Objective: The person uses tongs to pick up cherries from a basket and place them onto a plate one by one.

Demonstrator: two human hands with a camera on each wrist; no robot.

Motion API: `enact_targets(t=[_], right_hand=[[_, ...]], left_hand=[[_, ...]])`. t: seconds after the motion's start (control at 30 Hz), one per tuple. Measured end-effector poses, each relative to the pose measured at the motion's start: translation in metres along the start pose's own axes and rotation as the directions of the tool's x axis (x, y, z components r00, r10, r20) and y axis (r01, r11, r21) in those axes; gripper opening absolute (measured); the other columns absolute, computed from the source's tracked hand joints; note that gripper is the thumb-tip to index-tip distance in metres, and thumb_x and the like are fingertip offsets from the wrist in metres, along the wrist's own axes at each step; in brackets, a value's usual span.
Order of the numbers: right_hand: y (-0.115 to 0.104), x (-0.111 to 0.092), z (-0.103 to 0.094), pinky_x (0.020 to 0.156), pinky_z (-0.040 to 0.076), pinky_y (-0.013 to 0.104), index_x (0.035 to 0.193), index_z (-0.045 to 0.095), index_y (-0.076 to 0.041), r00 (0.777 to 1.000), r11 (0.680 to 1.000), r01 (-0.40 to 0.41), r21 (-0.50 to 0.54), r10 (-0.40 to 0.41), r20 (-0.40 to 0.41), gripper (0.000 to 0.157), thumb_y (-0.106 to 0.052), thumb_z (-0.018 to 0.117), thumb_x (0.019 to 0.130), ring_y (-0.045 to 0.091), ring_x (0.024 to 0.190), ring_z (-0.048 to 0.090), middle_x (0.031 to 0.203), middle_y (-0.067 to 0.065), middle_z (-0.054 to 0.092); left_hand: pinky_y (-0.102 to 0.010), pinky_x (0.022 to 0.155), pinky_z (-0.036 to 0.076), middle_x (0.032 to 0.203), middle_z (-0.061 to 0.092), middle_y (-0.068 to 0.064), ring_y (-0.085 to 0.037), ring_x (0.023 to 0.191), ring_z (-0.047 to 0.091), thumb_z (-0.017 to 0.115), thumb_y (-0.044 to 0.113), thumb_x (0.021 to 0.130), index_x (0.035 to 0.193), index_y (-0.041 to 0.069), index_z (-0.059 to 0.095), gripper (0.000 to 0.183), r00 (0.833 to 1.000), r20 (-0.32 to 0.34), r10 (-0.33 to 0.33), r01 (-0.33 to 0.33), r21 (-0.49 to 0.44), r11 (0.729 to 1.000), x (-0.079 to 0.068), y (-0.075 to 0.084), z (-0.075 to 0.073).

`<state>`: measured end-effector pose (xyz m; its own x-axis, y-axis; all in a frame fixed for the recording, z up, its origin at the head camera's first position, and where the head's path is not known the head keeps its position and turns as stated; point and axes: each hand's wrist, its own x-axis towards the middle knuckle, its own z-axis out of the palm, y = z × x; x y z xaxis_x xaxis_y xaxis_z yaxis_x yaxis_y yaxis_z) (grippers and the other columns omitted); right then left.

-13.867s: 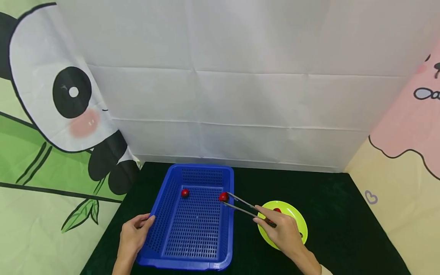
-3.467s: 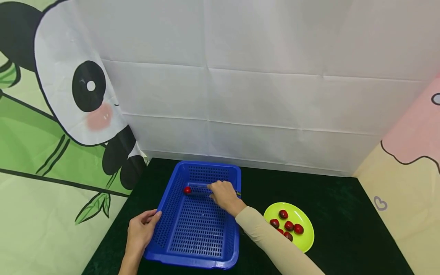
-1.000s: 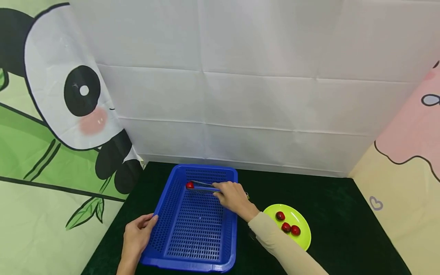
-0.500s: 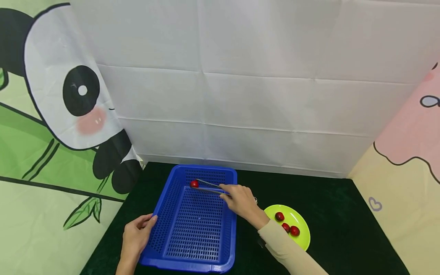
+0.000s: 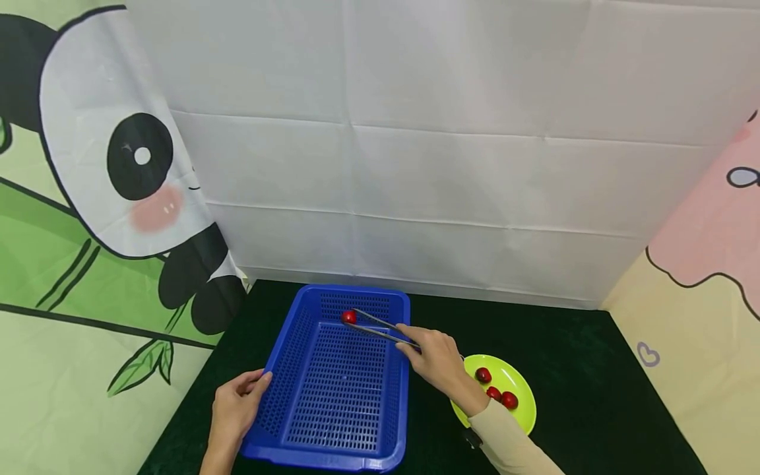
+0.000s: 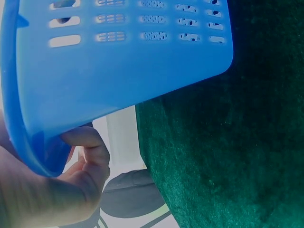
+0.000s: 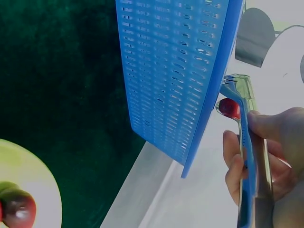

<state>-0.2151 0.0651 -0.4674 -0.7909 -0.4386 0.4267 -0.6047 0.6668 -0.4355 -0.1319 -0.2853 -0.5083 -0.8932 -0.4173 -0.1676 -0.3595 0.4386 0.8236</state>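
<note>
My left hand (image 5: 233, 406) pinches the left rim of the blue perforated plastic basket (image 5: 335, 396); in the left wrist view, fingers curl beneath that rim. My right hand (image 5: 436, 359) grips metal tongs (image 5: 380, 334) that reach in over the basket's right side. Between the tong tips is a small round red fruit (image 5: 349, 317), like a cherry. The right wrist view shows the fruit (image 7: 229, 108) between a spoon-shaped and a fork-shaped tip, beyond the basket's rim. Several more such fruits (image 5: 509, 400) lie on a yellow-green plate (image 5: 507, 376), partly hidden by the right forearm.
Both basket and plate stand on a dark green cloth-covered table (image 5: 582, 382), the plate to the right. A white curtain (image 5: 439, 211) hangs behind the table. Printed cloths flank it, a panda (image 5: 89, 171) on the left.
Over the last second the right hand has drawn the tongs and gripped fruit rightward, from the basket's far left toward its middle. Earlier that fruit lay in the basket. The left hand keeps its place.
</note>
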Motion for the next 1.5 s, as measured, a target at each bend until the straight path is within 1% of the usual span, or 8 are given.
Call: enact_targets(t=[0.2,0.4,0.53,0.77,0.93,1.2,1.33,1.5], right_hand=[[0.003,-0.014,-0.008,0.050,0.040,0.019,0.126,0.063,-0.018,0.998,0.998,-0.049,0.027,0.050,-0.038,0.038,-0.024,0.068,0.089,-0.001,0.057,0.047,0.101,-0.007,0.069],[0.003,-0.027,-0.016,0.049,0.039,0.020,0.126,0.063,-0.021,0.993,0.993,-0.099,0.059,0.103,-0.061,0.038,-0.023,0.069,0.088,0.000,0.054,0.046,0.106,-0.005,0.069],[0.004,-0.035,-0.021,0.049,0.039,0.020,0.126,0.063,-0.024,0.988,0.988,-0.129,0.081,0.135,-0.073,0.039,-0.023,0.070,0.087,0.000,0.055,0.047,0.103,-0.008,0.069],[0.005,-0.050,-0.031,0.049,0.039,0.020,0.126,0.062,-0.026,0.981,0.974,-0.172,0.147,0.183,-0.068,0.038,-0.024,0.068,0.088,0.001,0.053,0.047,0.084,-0.014,0.061],[0.004,-0.063,-0.041,0.053,0.042,0.021,0.126,0.062,-0.025,0.977,0.963,-0.184,0.195,0.201,-0.072,0.037,-0.025,0.067,0.089,0.005,0.058,0.051,0.081,-0.014,0.060],[0.008,-0.085,-0.055,0.047,0.040,0.022,0.125,0.062,-0.027,0.959,0.936,-0.250,0.246,0.274,-0.071,0.038,-0.032,0.067,0.088,0.006,0.048,0.048,0.065,-0.007,0.055],[0.010,-0.096,-0.063,0.056,0.046,0.022,0.123,0.064,-0.026,0.948,0.926,-0.266,0.269,0.301,-0.099,0.036,-0.028,0.069,0.087,0.008,0.062,0.055,0.075,-0.010,0.062],[0.013,-0.112,-0.073,0.051,0.044,0.022,0.121,0.065,-0.027,0.923,0.904,-0.329,0.272,0.369,-0.109,0.036,-0.028,0.071,0.085,0.008,0.057,0.052,0.079,-0.011,0.062]], left_hand=[[-0.039,0.072,0.050,0.103,0.066,-0.018,-0.023,0.086,0.063,0.061,0.045,0.090,0.121,0.002,0.062,0.052,1.000,-0.004,-0.004,0.004,0.002,1.000,0.000,0.000,0.001],[-0.037,0.069,0.050,0.101,0.067,-0.017,-0.021,0.083,0.063,0.062,0.044,0.090,0.120,0.002,0.062,0.052,1.000,-0.010,0.003,-0.003,-0.002,1.000,0.000,-0.001,0.001],[-0.035,0.068,0.049,0.101,0.068,-0.016,-0.020,0.082,0.063,0.062,0.044,0.090,0.120,0.002,0.062,0.052,1.000,-0.006,0.005,-0.005,-0.010,1.000,0.000,-0.002,0.000],[-0.037,0.070,0.049,0.100,0.068,-0.015,-0.021,0.084,0.064,0.062,0.045,0.089,0.120,0.002,0.062,0.053,1.000,-0.010,0.009,-0.009,-0.002,1.000,-0.001,-0.002,0.000],[-0.039,0.071,0.049,0.101,0.068,-0.015,-0.021,0.085,0.063,0.062,0.045,0.089,0.121,0.002,0.062,0.054,1.000,0.003,0.007,-0.007,-0.002,1.000,-0.001,-0.001,-0.001],[-0.036,0.070,0.048,0.100,0.068,-0.013,-0.020,0.086,0.063,0.062,0.045,0.090,0.121,0.003,0.062,0.053,1.000,0.008,0.005,-0.005,0.001,1.000,-0.001,0.000,-0.003],[-0.035,0.069,0.048,0.100,0.068,-0.013,-0.020,0.084,0.063,0.061,0.046,0.090,0.121,0.003,0.062,0.053,1.000,0.006,-0.004,0.004,0.003,1.000,-0.001,0.001,-0.002],[-0.035,0.069,0.048,0.099,0.068,-0.012,-0.020,0.084,0.063,0.061,0.047,0.090,0.120,0.003,0.063,0.053,1.000,0.002,-0.010,0.010,0.005,1.000,-0.002,0.001,-0.002]])
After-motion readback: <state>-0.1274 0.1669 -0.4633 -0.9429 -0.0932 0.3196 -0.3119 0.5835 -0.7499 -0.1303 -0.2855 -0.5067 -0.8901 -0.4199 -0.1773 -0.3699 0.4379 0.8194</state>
